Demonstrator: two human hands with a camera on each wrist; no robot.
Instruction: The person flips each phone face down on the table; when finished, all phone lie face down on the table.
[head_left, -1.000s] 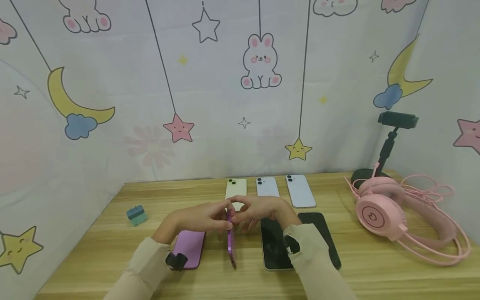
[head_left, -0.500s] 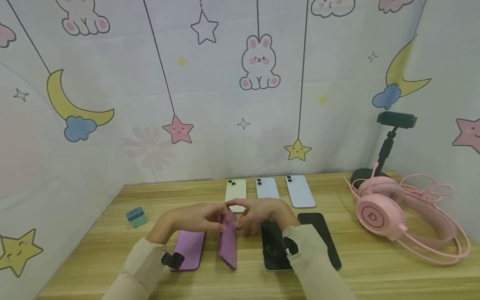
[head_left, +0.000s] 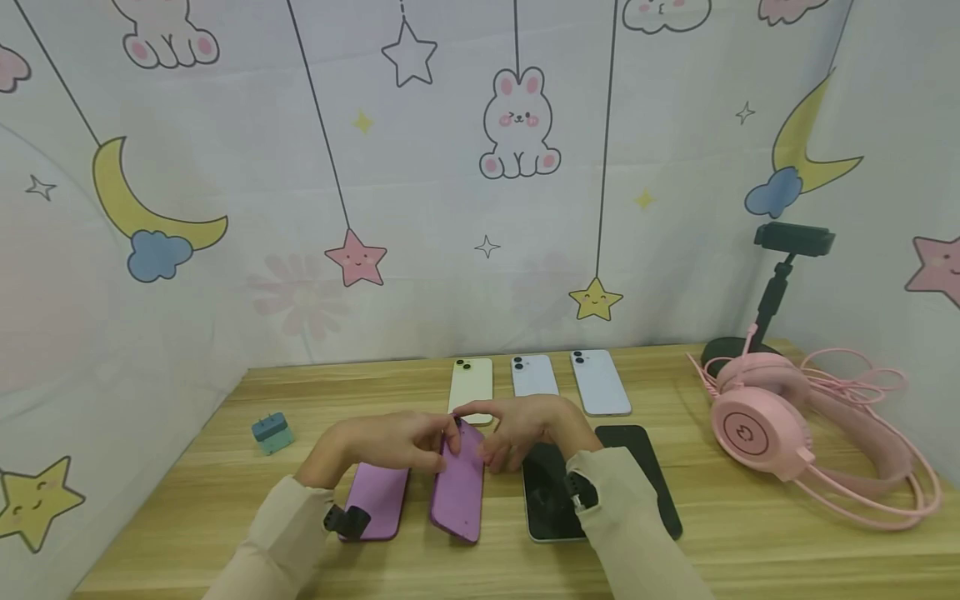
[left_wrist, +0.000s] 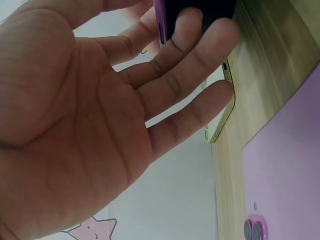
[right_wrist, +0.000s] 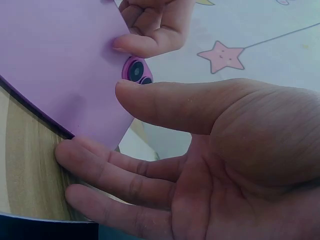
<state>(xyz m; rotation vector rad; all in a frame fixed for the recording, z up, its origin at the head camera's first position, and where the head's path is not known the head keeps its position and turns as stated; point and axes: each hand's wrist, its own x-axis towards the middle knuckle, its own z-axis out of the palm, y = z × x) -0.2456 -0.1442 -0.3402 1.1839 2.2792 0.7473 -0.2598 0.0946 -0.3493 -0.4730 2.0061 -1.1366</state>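
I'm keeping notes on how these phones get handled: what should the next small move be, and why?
Probably ease the tilted purple phone down flat, back up, onto the wooden table. Its purple back already shows, the left hand pinches it near the camera end, and wood shows between the flat purple phone and the nearer dark phone.

Pink headphones (head_left: pixel 761 437) beside a black stand (head_left: pixel 773 300)

The tilted phone (head_left: pixel 461 492) is purple, the headphones (head_left: pixel 759 423) pink, the white backdrop (head_left: pixel 442 179) patterned with stars.
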